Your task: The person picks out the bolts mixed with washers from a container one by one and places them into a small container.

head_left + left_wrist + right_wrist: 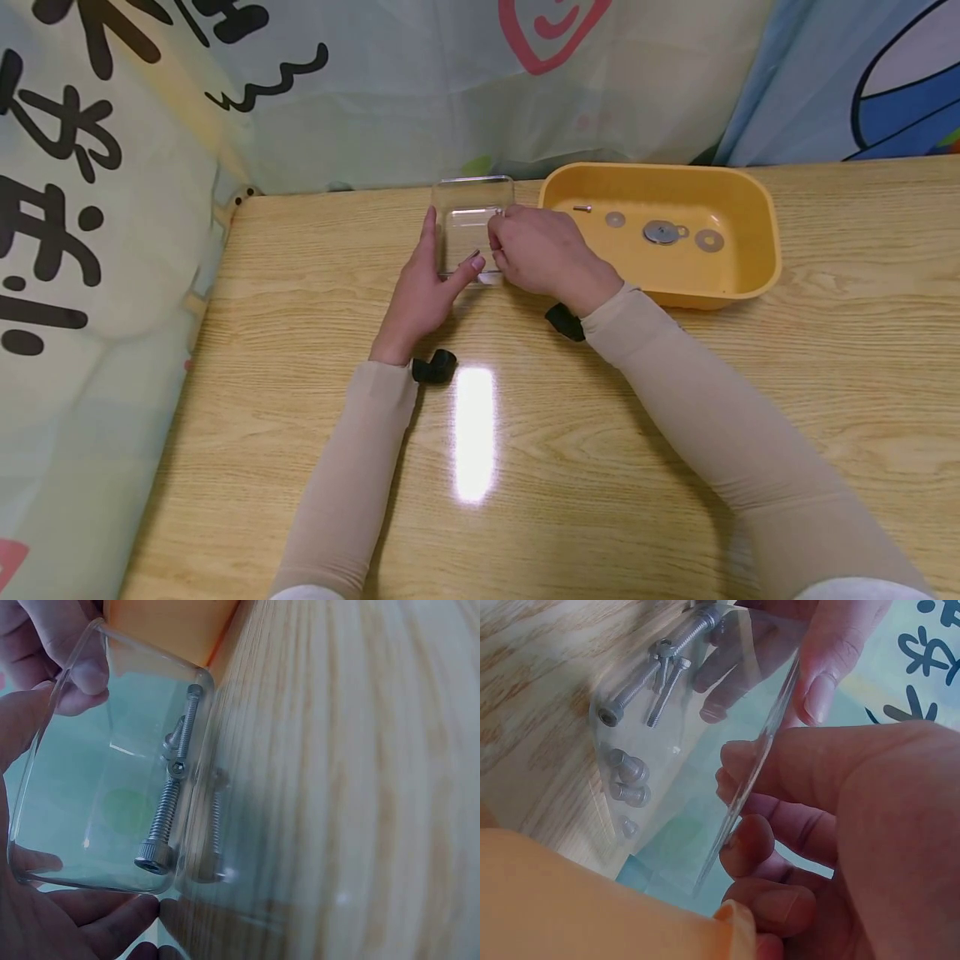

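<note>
A clear plastic box (pixel 459 197) stands near the back edge of the table, holding long socket-head bolts (pixel 165 814) and several short bolts (pixel 632 771) along its bottom. My left hand (pixel 422 293) grips the box from the left, index finger along the side and thumb at the front rim. At the right rim is my right hand (pixel 546 248), fingers curled, fingertips overlapping the box opening. Its fingertips (pixel 742 759) show close to the clear wall in the right wrist view; I cannot tell whether they pinch a small part.
Right of the box stands a yellow tray (pixel 720 287) with a small screw (pixel 582 208), washers (pixel 709 241) and a round metal disc (pixel 662 232). A printed curtain (pixel 390 125) hangs behind and along the left of the wooden table (pixel 315 275).
</note>
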A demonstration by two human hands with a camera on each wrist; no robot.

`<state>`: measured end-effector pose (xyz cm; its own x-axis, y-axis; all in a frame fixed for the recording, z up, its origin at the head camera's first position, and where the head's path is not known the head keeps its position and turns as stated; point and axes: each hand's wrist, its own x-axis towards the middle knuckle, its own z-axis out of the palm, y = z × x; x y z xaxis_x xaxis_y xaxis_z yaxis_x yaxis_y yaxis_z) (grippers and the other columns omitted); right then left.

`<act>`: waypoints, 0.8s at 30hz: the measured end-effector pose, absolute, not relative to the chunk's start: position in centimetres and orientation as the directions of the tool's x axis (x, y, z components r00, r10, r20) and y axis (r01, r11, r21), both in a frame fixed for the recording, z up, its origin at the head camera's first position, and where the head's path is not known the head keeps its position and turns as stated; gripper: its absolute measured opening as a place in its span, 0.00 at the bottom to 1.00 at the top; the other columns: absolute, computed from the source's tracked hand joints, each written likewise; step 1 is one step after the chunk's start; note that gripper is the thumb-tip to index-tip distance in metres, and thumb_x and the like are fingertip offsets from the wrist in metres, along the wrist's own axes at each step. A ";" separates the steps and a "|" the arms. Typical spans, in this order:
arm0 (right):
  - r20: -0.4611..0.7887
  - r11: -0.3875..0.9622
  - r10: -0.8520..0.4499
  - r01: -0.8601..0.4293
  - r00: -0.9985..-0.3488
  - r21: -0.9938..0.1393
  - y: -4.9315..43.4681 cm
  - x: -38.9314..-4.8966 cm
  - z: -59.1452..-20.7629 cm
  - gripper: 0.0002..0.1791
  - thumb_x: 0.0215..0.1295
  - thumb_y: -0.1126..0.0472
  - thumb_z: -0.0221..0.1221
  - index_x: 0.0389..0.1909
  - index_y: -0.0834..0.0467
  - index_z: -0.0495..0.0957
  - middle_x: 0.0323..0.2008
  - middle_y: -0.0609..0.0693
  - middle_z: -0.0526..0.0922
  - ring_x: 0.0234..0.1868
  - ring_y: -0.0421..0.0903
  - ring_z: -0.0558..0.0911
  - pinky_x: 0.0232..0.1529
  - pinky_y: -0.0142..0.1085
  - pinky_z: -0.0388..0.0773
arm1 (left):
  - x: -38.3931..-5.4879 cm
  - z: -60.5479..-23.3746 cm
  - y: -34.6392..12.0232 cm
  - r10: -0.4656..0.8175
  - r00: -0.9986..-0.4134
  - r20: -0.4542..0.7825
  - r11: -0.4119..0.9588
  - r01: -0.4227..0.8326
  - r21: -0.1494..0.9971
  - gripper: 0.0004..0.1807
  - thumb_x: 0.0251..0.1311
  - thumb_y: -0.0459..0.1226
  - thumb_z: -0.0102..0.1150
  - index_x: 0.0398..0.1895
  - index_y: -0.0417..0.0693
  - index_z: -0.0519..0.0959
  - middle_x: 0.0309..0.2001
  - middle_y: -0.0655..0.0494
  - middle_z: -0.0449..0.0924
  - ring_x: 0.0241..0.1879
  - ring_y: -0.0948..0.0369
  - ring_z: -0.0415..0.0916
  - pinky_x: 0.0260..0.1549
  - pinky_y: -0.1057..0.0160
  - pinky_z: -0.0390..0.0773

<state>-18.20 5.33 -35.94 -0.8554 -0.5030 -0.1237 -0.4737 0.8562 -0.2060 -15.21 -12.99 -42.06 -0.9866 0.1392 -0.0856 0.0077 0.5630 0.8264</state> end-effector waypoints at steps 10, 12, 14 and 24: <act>-0.088 0.843 -0.511 -0.480 -0.855 -0.243 5.5 -18.1 -35.6 0.08 0.72 0.60 0.54 0.41 0.60 0.79 0.37 0.56 0.80 0.37 0.54 0.79 0.36 0.48 0.79 | -15.2 -42.1 -13.0 0.139 -0.986 -0.088 0.563 0.005 0.826 0.56 0.65 0.62 0.57 0.83 0.56 0.34 0.79 0.45 0.47 0.77 0.52 0.47 0.73 0.54 0.51; -0.089 0.841 -0.514 -0.481 -0.853 -0.246 5.6 -18.0 -35.6 0.08 0.72 0.60 0.54 0.41 0.60 0.79 0.37 0.56 0.80 0.38 0.53 0.79 0.36 0.48 0.78 | -15.2 -42.1 -13.0 0.140 -0.986 -0.090 0.564 0.005 0.826 0.56 0.65 0.62 0.57 0.83 0.56 0.34 0.79 0.45 0.47 0.77 0.52 0.47 0.73 0.54 0.51; -0.087 0.839 -0.516 -0.483 -0.852 -0.250 5.6 -18.0 -35.6 0.08 0.72 0.60 0.54 0.41 0.60 0.79 0.38 0.56 0.80 0.38 0.53 0.79 0.36 0.48 0.78 | -15.2 -42.1 -13.0 0.141 -0.986 -0.092 0.565 0.003 0.825 0.56 0.65 0.62 0.57 0.82 0.57 0.34 0.79 0.45 0.47 0.77 0.52 0.47 0.73 0.54 0.52; -0.053 0.820 -0.531 -0.497 -0.845 -0.284 6.0 -18.0 -35.3 0.08 0.72 0.60 0.54 0.42 0.59 0.80 0.37 0.55 0.81 0.36 0.52 0.78 0.36 0.47 0.78 | -15.2 -41.9 -12.9 0.137 -0.987 -0.089 0.572 0.005 0.820 0.56 0.65 0.61 0.58 0.83 0.55 0.34 0.79 0.44 0.49 0.77 0.52 0.49 0.73 0.55 0.52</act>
